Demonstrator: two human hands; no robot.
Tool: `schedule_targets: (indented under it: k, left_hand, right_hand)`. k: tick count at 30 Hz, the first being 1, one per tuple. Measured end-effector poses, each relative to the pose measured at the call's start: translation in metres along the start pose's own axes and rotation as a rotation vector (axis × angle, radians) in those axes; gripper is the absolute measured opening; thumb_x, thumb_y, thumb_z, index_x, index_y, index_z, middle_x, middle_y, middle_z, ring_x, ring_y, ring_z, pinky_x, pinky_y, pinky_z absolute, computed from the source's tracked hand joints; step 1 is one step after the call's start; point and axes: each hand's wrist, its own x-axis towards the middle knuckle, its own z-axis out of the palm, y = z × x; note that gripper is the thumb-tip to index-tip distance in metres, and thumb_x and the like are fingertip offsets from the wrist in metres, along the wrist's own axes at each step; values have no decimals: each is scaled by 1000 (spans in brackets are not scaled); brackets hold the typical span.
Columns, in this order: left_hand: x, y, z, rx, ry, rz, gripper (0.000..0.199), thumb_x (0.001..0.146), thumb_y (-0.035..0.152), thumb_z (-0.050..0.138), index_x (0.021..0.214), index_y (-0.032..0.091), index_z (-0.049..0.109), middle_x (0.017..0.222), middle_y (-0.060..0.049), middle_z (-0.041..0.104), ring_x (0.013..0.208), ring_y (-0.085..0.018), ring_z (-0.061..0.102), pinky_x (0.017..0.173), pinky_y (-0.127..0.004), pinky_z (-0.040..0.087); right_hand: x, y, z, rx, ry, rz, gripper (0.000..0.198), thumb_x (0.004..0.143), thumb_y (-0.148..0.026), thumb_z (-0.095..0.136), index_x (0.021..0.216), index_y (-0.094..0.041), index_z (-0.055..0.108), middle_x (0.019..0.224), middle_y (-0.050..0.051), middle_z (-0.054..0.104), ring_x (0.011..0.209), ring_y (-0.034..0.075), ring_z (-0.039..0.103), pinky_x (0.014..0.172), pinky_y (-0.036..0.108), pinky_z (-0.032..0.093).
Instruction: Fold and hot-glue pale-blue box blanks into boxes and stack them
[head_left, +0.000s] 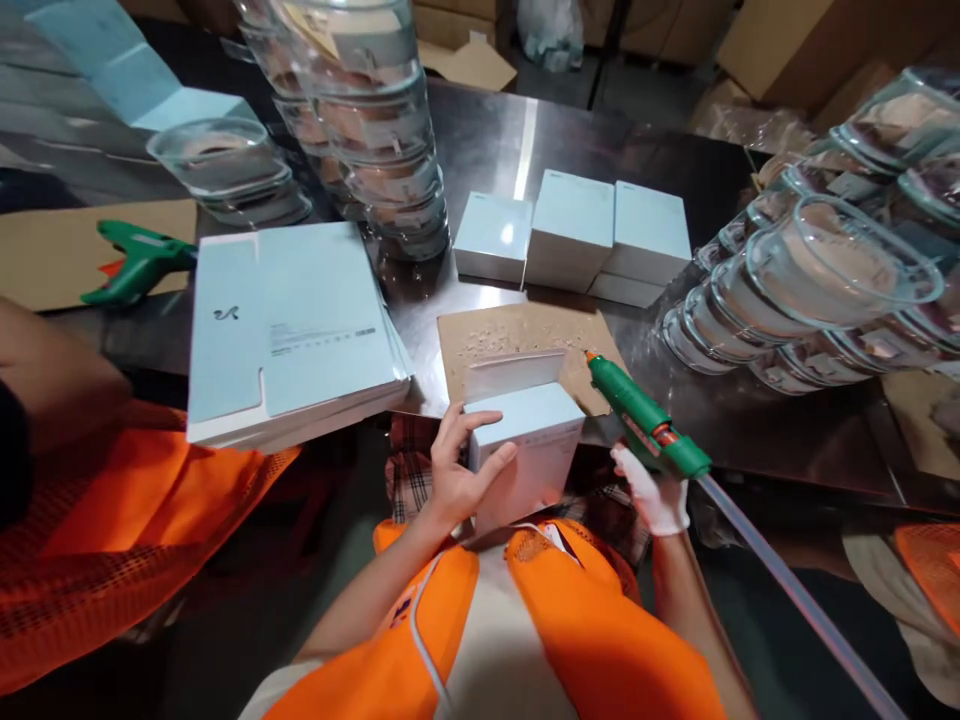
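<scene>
Two glue guns (645, 418), four finished boxes (571, 228), one box (525, 440) in left hand (457, 470).

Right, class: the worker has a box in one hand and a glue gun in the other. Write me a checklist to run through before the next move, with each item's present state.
1. Left hand grips the pale blue box: ok, fingers wrap its left side.
2. Box flap stands open: ok.
3. Right hand, gloved, holds the green glue gun: ok.
4. Nozzle aimed toward the flap: ok, the tip is near it, apart.
5. Cardboard sheet lies under the work: ok, spotted with glue drips.
6. Glue gun hot and loaded: cannot tell.
</scene>
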Motion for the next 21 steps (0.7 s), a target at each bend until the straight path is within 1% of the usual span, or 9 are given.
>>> schedule_targets:
  k: [2,5,8,11,13,14,16,18,21]
  left_hand:
    - [2,0,-1,-9,0,-38,32,89,52,80,104,24,78,105,-6,75,111,-27,67,106,-41,50]
    - [5,3,-1,-50,12,-91,37,88,57,79,102,23,78,103,-6,71,103,-25,66,94,-35,52]
    - [8,5,-3,-111,17,-130,40,87,60,79,102,22,77,101,-5,67,96,-22,65,86,-31,52]
    - [11,6,-5,-191,0,-163,42,85,60,80,102,23,77,100,-5,67,93,-22,66,84,-30,52]
    - [13,6,-4,-251,-26,-171,41,84,60,82,102,23,77,100,-4,68,92,-21,66,82,-29,52]
    - [13,7,-3,-276,-45,-176,40,84,59,82,102,23,77,100,-4,68,91,-21,66,82,-29,52]
    - [13,8,0,-298,-78,-188,42,83,60,83,101,23,77,100,-5,69,94,-22,67,85,-31,52]
    - [13,8,4,-285,-77,-200,45,81,64,83,98,22,76,103,-7,71,106,-27,68,94,-35,52]
    - [13,6,8,-309,-10,-206,50,77,64,86,101,22,72,114,-10,71,122,-33,67,105,-41,51]
  right_hand:
    - [23,2,6,31,49,100,44,83,-65,64,88,-22,72,80,7,76,55,21,62,54,37,54]
    - [63,1,10,46,15,213,55,84,-69,58,91,-17,76,82,11,79,52,21,63,51,36,53]
    - [90,-5,-5,-32,18,274,52,86,-65,61,68,-18,72,65,12,73,60,25,68,58,36,55]
    - [91,-21,-22,-156,127,257,44,80,-56,76,56,-22,64,64,10,72,80,28,74,71,33,56]
    - [81,-39,-20,-106,158,144,33,77,-55,81,74,-22,75,82,9,79,92,28,75,81,34,57]
    - [76,-49,-14,-25,100,78,36,76,-55,83,89,-22,80,94,8,82,96,27,75,85,36,58]
    - [68,-68,5,191,-153,18,55,69,-55,90,110,-20,80,108,8,82,101,27,75,91,39,60]
    - [65,-78,26,381,-382,76,65,61,-55,97,111,-18,79,108,9,82,100,27,75,92,40,60]
    - [66,-71,40,523,-389,108,70,59,-64,98,108,-19,78,106,8,82,98,27,76,89,39,62]
